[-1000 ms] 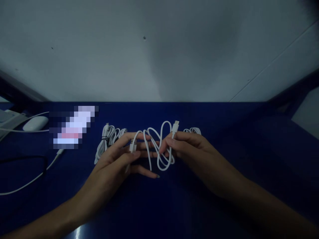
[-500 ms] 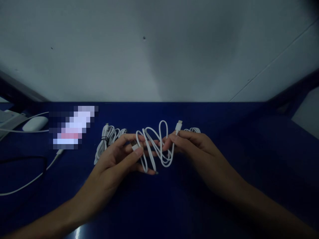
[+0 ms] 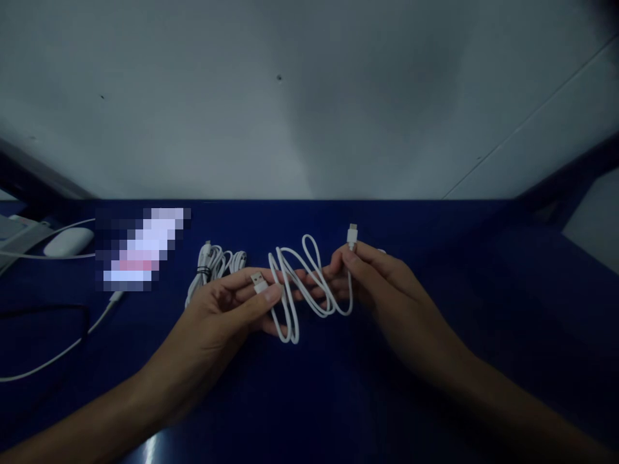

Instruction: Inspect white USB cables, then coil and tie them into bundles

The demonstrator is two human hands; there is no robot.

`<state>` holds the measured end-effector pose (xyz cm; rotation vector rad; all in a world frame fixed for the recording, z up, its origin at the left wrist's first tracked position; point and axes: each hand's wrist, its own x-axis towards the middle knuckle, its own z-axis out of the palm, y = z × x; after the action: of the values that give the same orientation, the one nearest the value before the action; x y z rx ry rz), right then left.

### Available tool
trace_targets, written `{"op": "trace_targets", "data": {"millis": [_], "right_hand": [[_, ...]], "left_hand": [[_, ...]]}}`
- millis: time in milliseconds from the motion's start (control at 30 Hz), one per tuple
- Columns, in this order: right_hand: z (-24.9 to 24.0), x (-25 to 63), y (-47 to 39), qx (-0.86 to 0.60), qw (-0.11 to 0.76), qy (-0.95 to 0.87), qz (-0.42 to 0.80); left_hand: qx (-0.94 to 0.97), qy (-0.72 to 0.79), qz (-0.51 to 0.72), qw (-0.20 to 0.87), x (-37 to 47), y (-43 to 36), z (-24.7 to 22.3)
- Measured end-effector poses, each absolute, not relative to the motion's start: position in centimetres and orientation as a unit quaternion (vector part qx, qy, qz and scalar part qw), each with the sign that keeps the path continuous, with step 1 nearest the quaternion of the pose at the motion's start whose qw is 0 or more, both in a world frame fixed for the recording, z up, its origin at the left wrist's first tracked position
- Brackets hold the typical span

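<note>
A white USB cable (image 3: 316, 277) hangs in loose loops between my two hands, above the blue table. My left hand (image 3: 232, 303) is closed on it, thumb pressing near the USB-A plug (image 3: 258, 282), whose metal end points up and away. My right hand (image 3: 382, 274) pinches the other end just below the small plug (image 3: 353, 235), which stands upright with a metal tip. Behind my left hand lies a bundle of white cables (image 3: 206, 270), bound with a black tie. Something white shows slightly behind my right hand, mostly hidden.
At the left lies a blurred-out lit device (image 3: 145, 248) with a white lead (image 3: 62, 354) plugged into its near end. A white rounded case (image 3: 69, 241) sits beside it. The blue table (image 3: 309, 399) meets a pale wall (image 3: 217, 116) at the back.
My right hand has moved slightly right with the small plug, now more upright and higher. The loops have spread apart a little, and the USB-A plug shows more clearly.
</note>
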<state>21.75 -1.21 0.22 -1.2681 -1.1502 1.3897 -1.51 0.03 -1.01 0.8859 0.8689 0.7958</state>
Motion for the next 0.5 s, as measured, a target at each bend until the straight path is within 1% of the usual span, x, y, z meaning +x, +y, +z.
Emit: {"op": "trace_targets", "data": {"millis": [100, 267, 500], "right_hand": [[0.4, 21.7, -1.3, -0.509, 0.446, -0.469, 0.568], [0.2, 22.0, -1.5, -0.488, 0.419, -0.502, 0.578], [0.3, 21.8, -1.6, -0.475, 0.405, -0.562, 0.543]], "left_hand": [[0.43, 0.418, 0.361, 0.714, -1.5, -0.1, -0.8], [0.516, 0.456, 0.38, 0.618, -1.4, -0.6, 0.3], [0.531, 0.463, 0.378, 0.6, -1.0, -0.3, 0.7]]}}
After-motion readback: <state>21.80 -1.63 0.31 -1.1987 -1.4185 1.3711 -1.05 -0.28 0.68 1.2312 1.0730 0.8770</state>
